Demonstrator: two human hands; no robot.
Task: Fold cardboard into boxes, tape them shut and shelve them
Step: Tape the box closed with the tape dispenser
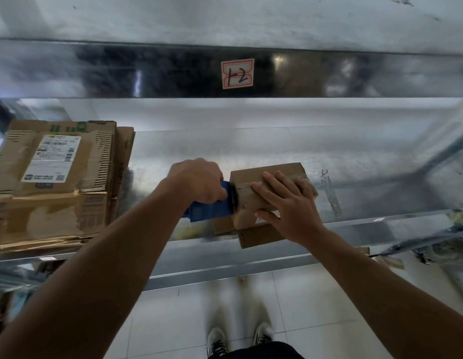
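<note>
On the metal shelf (pixel 251 156) my right hand (pixel 290 206) presses flat on the small cardboard box (pixel 272 172), seam running nine-to-three o'clock; at its nine o'clock end my left hand (pixel 199 178) clenches the blue tape dispenser (pixel 212 209).

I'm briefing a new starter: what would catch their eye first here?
At the centre of the metal shelf, the left hand grips a blue tape dispenser against a small cardboard box, which the right hand presses down. A stack of flattened cardboard lies at the shelf's left end, with a tag marked 12 overhead.
</note>
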